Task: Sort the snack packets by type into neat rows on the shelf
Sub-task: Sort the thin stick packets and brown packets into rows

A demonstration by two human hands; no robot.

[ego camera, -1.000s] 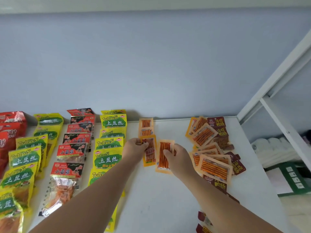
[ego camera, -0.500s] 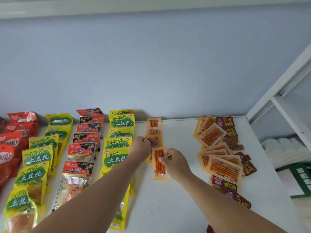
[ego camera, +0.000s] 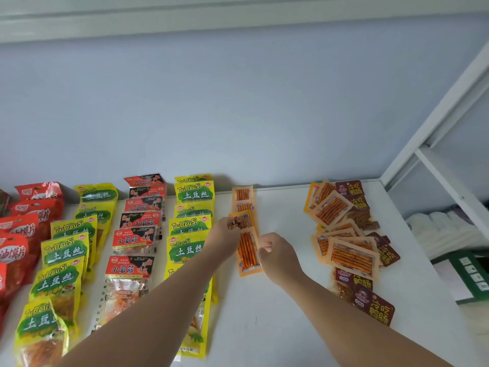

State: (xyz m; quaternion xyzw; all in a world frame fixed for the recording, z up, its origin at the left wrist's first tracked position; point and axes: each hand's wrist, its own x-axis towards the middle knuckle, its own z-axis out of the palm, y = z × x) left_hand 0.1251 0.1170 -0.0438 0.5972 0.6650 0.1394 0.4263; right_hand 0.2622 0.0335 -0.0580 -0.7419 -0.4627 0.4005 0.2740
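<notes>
Working the newest row, the one just right of the sorted pouches.

- Left hand (ego camera: 223,238): fingertips pinch the near-left corner of the third orange plastic stick packet (ego camera: 244,221).
- Right hand (ego camera: 277,256): thumb and fingers pinch the right edge of the front orange plastic stick packet (ego camera: 247,251). This packet lies flat on the white shelf top (ego camera: 277,327), and its far end appears to overlap the third packet.
- The orange row holds four packets, running from the wall toward the person.

Done, as far as can be seen:
- glossy red foil packets (ego camera: 16,250) at the far left, partly cut off by the frame
- a row of yellow-and-green plastic pouches (ego camera: 63,250)
- a row of red-and-black foil packets (ego camera: 135,239)
- a second row of yellow-and-green pouches (ego camera: 189,226)

All of these are shingled front to back and fairly straight.

Left to do:
- The mixed heap (ego camera: 346,234) at the right end, well apart from the orange row, is unsorted. It holds more orange stick packets lying at odd angles, with dark maroon printed packets (ego camera: 375,305) under and beside them.
- No maroon row has been started.

Judgement: past halfway. Remaining work is to feed the heap's orange packets into the current row, then lay out the maroon type in the bare strip between.
</notes>
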